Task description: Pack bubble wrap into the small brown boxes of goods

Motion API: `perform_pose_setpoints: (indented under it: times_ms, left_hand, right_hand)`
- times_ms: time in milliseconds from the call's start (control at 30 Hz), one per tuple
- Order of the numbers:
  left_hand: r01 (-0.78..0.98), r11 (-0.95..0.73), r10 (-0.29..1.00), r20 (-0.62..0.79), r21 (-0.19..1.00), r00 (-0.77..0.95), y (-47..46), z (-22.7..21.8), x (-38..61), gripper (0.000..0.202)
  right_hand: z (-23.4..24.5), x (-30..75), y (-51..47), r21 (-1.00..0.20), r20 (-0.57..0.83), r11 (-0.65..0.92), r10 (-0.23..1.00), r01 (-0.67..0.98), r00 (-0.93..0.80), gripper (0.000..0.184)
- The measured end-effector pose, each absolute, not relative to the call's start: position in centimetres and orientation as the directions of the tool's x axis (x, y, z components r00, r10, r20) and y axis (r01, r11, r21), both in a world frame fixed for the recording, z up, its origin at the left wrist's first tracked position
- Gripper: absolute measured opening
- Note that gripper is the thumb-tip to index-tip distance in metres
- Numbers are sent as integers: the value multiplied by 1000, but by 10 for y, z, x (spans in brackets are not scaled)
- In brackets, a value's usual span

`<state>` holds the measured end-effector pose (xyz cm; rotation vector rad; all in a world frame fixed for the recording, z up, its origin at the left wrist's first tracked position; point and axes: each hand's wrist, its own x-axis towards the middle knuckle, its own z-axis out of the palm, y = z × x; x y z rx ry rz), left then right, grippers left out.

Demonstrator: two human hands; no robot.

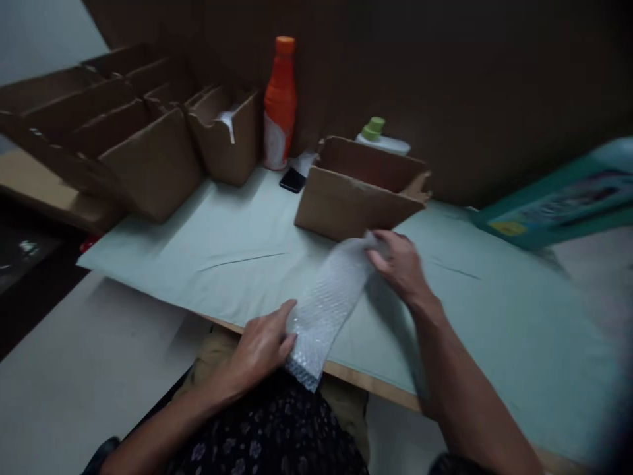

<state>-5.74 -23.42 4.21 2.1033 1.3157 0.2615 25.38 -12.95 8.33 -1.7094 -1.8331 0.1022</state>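
A strip of clear bubble wrap (pixel 326 307) lies stretched across the near edge of the table, slanting from lower left to upper right. My left hand (pixel 262 346) is closed on its near end, which hangs slightly over the table edge. My right hand (pixel 400 264) pinches its far end, just in front of an open cardboard box (pixel 346 204). Whether anything is wrapped inside the strip is hidden.
A pale green sheet covers the table (pixel 237 257). Several open cardboard boxes (pixel 148 152) stand at the back left, beside an orange bottle (pixel 279 102). A dark phone (pixel 293 179) lies near it. A green-capped white bottle (pixel 380 136) sits behind the box; a teal package (pixel 558 204) lies right.
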Motion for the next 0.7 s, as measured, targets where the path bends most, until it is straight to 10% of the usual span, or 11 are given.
perform_pose_setpoints:
  times_ms: [367,700]
  left_hand:
    - [466,-303,823,-17,831,567,-276,19,-83,59]
    - [499,-830,555,288,249,780,-274,21,-112,66]
  right_hand:
    - [30,218,-215,-370,190,361,931,856,-311,33]
    - [36,205,-338,-246,182,516,856,821,-484,69]
